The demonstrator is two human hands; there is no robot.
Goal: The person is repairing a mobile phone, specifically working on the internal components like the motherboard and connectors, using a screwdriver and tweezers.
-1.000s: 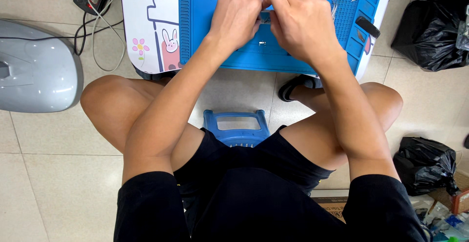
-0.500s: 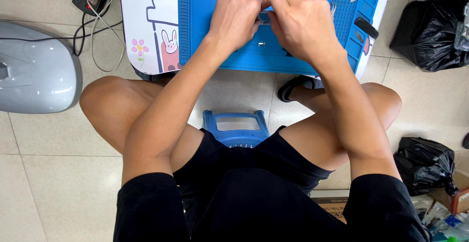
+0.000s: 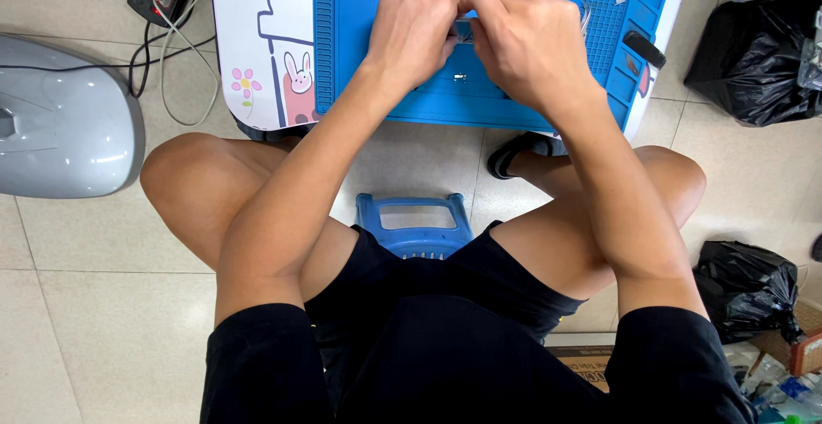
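One cam only, worn on the person's head, looking nearly straight down. Close in: lap and blue stool (image 3: 414,225) fill the lower centre, forearms run up to both hands at top centre over the blue mat (image 3: 514,107). Tiled floor (image 3: 103,244) shows left and right. No 2nd view, so nothing shared.

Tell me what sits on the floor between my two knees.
In the head view, a blue plastic stool stands between the left knee and right knee, its handle slot showing; beyond it is pale floor tile.
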